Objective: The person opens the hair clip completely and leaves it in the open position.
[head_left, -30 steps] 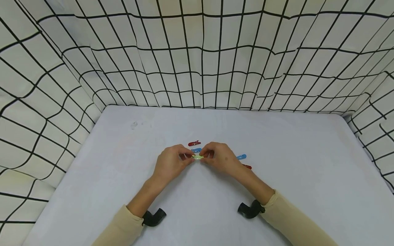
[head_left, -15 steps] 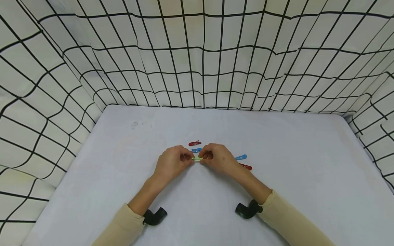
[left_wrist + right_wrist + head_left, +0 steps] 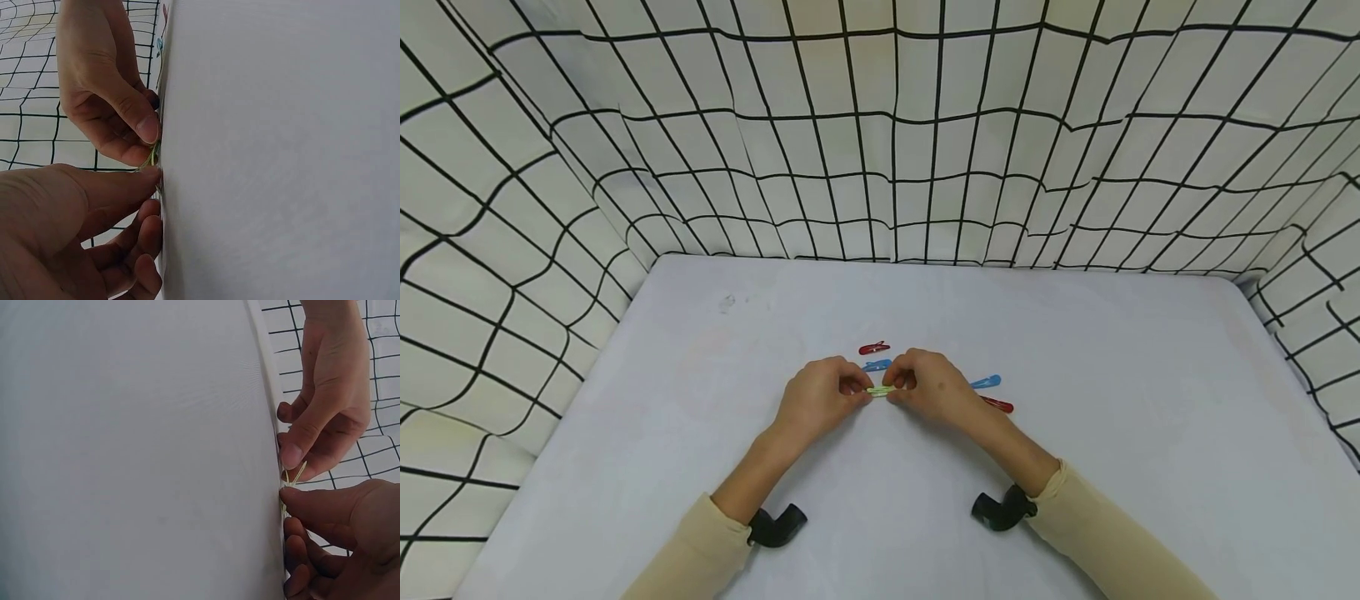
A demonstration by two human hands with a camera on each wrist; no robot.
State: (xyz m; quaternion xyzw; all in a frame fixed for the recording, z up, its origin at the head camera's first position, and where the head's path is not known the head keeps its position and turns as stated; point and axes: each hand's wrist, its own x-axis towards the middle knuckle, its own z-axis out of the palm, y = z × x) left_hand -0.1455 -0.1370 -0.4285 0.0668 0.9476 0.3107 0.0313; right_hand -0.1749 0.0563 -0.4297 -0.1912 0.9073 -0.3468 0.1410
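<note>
A small yellow-green hair clip (image 3: pixel 880 390) bridges the fingertips of both hands, low over the white table. My left hand (image 3: pixel 820 398) pinches its left end between thumb and fingers. At the right end, my right hand (image 3: pixel 934 387) pinches it the same way. In the right wrist view the clip (image 3: pixel 300 472) shows two thin strips spread apart in a V. Fingers hide much of it in the left wrist view. Just beyond the hands lie a blue hair clip (image 3: pixel 877 365) and a red hair clip (image 3: pixel 874 347).
Right of my right wrist lie another blue clip (image 3: pixel 987 382) and another red clip (image 3: pixel 999 404), both partly hidden by the hand. The white table (image 3: pixel 1112 375) ends at walls hung with black netting (image 3: pixel 910 150). Black curved pieces (image 3: pixel 778 527) sit at both sleeve cuffs.
Both hands have come slightly nearer the body with the yellow-green clip between them. The right forearm has shifted a little left, baring more of the red clip at the right.
</note>
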